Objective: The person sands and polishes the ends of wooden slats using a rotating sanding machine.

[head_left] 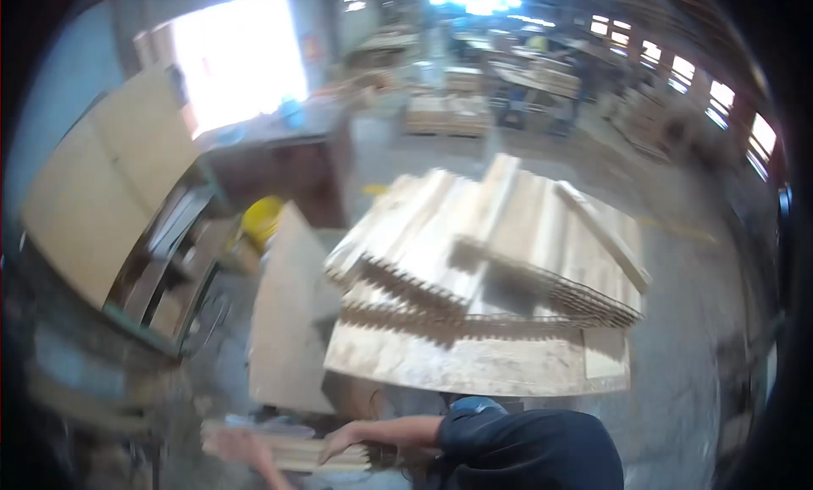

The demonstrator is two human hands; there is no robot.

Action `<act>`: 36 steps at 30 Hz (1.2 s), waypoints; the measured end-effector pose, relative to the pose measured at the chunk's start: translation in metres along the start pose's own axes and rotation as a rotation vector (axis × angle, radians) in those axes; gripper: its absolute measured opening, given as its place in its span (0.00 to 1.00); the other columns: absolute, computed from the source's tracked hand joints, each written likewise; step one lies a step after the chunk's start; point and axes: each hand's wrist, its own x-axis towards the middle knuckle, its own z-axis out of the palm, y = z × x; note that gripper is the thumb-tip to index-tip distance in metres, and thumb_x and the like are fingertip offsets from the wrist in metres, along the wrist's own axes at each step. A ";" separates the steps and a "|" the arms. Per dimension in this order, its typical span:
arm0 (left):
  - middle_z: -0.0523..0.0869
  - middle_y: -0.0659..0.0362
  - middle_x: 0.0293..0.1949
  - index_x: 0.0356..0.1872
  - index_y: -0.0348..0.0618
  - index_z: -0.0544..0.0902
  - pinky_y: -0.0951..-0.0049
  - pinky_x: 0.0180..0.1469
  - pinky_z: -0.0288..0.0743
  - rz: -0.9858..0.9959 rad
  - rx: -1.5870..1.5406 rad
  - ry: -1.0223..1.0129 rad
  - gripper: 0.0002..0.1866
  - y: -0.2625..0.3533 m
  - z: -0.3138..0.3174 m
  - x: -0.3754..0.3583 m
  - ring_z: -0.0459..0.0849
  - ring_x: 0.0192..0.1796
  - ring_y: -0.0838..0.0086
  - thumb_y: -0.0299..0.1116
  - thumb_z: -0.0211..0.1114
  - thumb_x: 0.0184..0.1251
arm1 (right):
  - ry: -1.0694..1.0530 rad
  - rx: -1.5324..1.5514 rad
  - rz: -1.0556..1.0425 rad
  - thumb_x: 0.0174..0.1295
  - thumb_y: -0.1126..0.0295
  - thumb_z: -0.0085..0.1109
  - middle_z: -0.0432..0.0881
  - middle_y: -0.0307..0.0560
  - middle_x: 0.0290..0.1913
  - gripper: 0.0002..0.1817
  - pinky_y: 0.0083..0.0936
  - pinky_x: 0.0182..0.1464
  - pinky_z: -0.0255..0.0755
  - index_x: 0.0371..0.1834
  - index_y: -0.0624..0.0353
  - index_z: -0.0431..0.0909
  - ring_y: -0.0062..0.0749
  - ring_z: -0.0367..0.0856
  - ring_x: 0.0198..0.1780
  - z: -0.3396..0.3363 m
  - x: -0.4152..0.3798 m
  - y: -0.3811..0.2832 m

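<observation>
At the bottom of the head view lie several pale wooden strips point(326, 466), side by side and blurred by motion. My left hand point(235, 446) is over their left end, its fingers too smeared to show a grip. From the dark sleeve point(525, 443), my right arm stretches left. My right hand point(342, 440) reaches down at the strips' right part, fingers pointing down and left. Whether it grips them or only touches them cannot be made out. Beyond my arms stand stacked wooden panels point(423, 227) with toothed ends, on a wooden board point(474, 359).
A loose strip point(597, 232) lies across the panels. Left of the stack leans an upright plywood sheet point(292, 321). A yellow bucket point(262, 219), a shelf unit point(182, 270) and a dark cabinet point(279, 172) stand farther left. Wood piles point(449, 109) fill the background.
</observation>
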 end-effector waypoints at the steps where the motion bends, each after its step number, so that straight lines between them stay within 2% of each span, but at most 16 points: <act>1: 0.47 0.43 0.82 0.81 0.36 0.52 0.41 0.80 0.35 -0.022 -0.008 -0.105 0.42 0.007 -0.031 0.006 0.41 0.84 0.47 0.59 0.42 0.79 | 0.029 0.037 0.014 0.60 0.36 0.62 0.73 0.57 0.72 0.44 0.39 0.72 0.63 0.66 0.66 0.78 0.46 0.70 0.71 -0.003 0.022 -0.006; 2: 0.40 0.44 0.84 0.82 0.36 0.49 0.42 0.81 0.30 -0.078 0.005 -0.212 0.44 0.006 -0.043 0.009 0.35 0.85 0.51 0.64 0.34 0.81 | 0.020 0.064 0.019 0.58 0.36 0.63 0.73 0.58 0.72 0.45 0.40 0.72 0.64 0.66 0.67 0.78 0.47 0.70 0.71 0.000 0.034 -0.010; 5: 0.38 0.45 0.84 0.82 0.37 0.48 0.43 0.81 0.28 -0.037 -0.042 -0.154 0.45 -0.012 0.015 0.036 0.33 0.85 0.53 0.66 0.31 0.80 | 0.146 0.164 0.004 0.53 0.35 0.66 0.78 0.63 0.66 0.48 0.43 0.65 0.70 0.62 0.72 0.78 0.49 0.75 0.67 0.002 0.012 -0.018; 8: 0.37 0.45 0.84 0.82 0.39 0.47 0.43 0.81 0.29 -0.058 0.033 -0.224 0.45 0.015 -0.014 -0.019 0.30 0.85 0.52 0.67 0.32 0.79 | 0.025 0.115 0.043 0.53 0.36 0.66 0.81 0.64 0.62 0.48 0.44 0.63 0.71 0.61 0.74 0.78 0.52 0.77 0.64 0.015 0.012 0.023; 12: 0.37 0.45 0.84 0.83 0.39 0.46 0.41 0.81 0.32 -0.078 0.035 -0.272 0.45 0.044 -0.022 -0.096 0.32 0.85 0.50 0.65 0.36 0.80 | 0.061 0.111 0.090 0.57 0.33 0.64 0.84 0.61 0.58 0.48 0.45 0.60 0.72 0.60 0.74 0.79 0.51 0.81 0.58 0.040 -0.033 0.085; 15: 0.42 0.44 0.84 0.82 0.37 0.48 0.37 0.79 0.34 -0.023 -0.025 -0.127 0.46 0.053 0.010 -0.143 0.40 0.84 0.45 0.62 0.46 0.77 | -0.024 0.158 0.151 0.57 0.28 0.61 0.84 0.59 0.58 0.50 0.43 0.60 0.73 0.61 0.71 0.80 0.48 0.81 0.59 0.046 -0.076 0.114; 16: 0.41 0.44 0.84 0.82 0.38 0.46 0.38 0.79 0.32 -0.039 -0.046 -0.224 0.49 0.055 0.013 -0.151 0.38 0.84 0.46 0.66 0.46 0.75 | -0.034 0.111 0.216 0.57 0.26 0.59 0.84 0.58 0.57 0.51 0.43 0.60 0.73 0.60 0.69 0.80 0.46 0.81 0.59 0.048 -0.082 0.125; 17: 0.41 0.43 0.84 0.83 0.39 0.45 0.37 0.79 0.31 0.198 0.005 0.494 0.50 0.035 0.095 -0.158 0.38 0.85 0.47 0.68 0.46 0.74 | -0.061 0.051 0.266 0.58 0.24 0.57 0.84 0.57 0.56 0.51 0.42 0.59 0.74 0.60 0.68 0.81 0.45 0.81 0.58 0.050 -0.083 0.133; 18: 0.41 0.43 0.83 0.82 0.38 0.45 0.36 0.79 0.30 0.179 0.160 0.505 0.52 0.039 0.093 -0.165 0.38 0.85 0.48 0.70 0.45 0.73 | -0.067 0.062 0.286 0.58 0.23 0.55 0.84 0.57 0.56 0.52 0.41 0.59 0.74 0.60 0.67 0.82 0.44 0.80 0.59 0.052 -0.085 0.137; 19: 0.42 0.43 0.83 0.82 0.36 0.46 0.34 0.79 0.29 0.034 -0.304 -0.080 0.53 0.050 0.050 -0.172 0.38 0.85 0.48 0.70 0.45 0.73 | -0.089 0.063 0.302 0.58 0.21 0.53 0.84 0.56 0.56 0.52 0.40 0.59 0.74 0.59 0.65 0.82 0.42 0.80 0.59 0.048 -0.086 0.136; 22: 0.46 0.42 0.83 0.81 0.35 0.49 0.38 0.80 0.30 0.038 -0.344 0.021 0.50 0.049 0.016 -0.129 0.37 0.85 0.48 0.64 0.54 0.74 | 0.018 0.062 0.145 0.57 0.21 0.54 0.87 0.53 0.42 0.49 0.37 0.51 0.78 0.49 0.64 0.86 0.40 0.85 0.45 0.023 -0.073 0.081; 25: 0.46 0.38 0.82 0.81 0.35 0.53 0.42 0.81 0.33 0.066 -0.338 0.085 0.45 0.022 -0.012 -0.045 0.40 0.84 0.46 0.62 0.49 0.77 | 0.065 -0.032 0.134 0.58 0.26 0.58 0.83 0.45 0.27 0.43 0.35 0.43 0.80 0.42 0.63 0.86 0.37 0.84 0.32 0.004 0.009 0.042; 28: 0.41 0.37 0.82 0.81 0.34 0.50 0.43 0.81 0.28 -0.014 -0.311 -0.015 0.45 -0.009 -0.021 0.004 0.34 0.84 0.43 0.62 0.43 0.79 | 0.241 0.218 -0.159 0.56 0.28 0.63 0.87 0.51 0.33 0.43 0.37 0.46 0.80 0.43 0.66 0.87 0.38 0.86 0.39 0.014 0.068 0.020; 31: 0.38 0.36 0.82 0.81 0.32 0.49 0.43 0.81 0.25 0.002 -0.334 -0.061 0.46 -0.003 -0.029 0.008 0.31 0.83 0.40 0.63 0.41 0.79 | 0.177 0.166 -0.079 0.48 0.22 0.63 0.87 0.61 0.48 0.55 0.40 0.53 0.77 0.54 0.72 0.84 0.48 0.86 0.50 0.011 0.074 0.025; 34: 0.37 0.35 0.82 0.81 0.31 0.48 0.42 0.80 0.23 0.041 -0.279 -0.053 0.46 0.011 -0.020 -0.025 0.29 0.83 0.38 0.63 0.42 0.79 | 0.102 0.077 0.145 0.48 0.21 0.62 0.86 0.66 0.49 0.58 0.43 0.54 0.77 0.55 0.78 0.82 0.52 0.85 0.52 0.005 0.026 0.023; 36: 0.37 0.35 0.82 0.81 0.30 0.47 0.41 0.80 0.24 0.056 -0.260 -0.044 0.47 0.020 -0.016 -0.049 0.29 0.82 0.37 0.63 0.42 0.78 | 0.140 0.070 0.171 0.47 0.19 0.59 0.86 0.67 0.42 0.59 0.44 0.52 0.77 0.49 0.79 0.83 0.54 0.86 0.49 0.013 0.006 0.036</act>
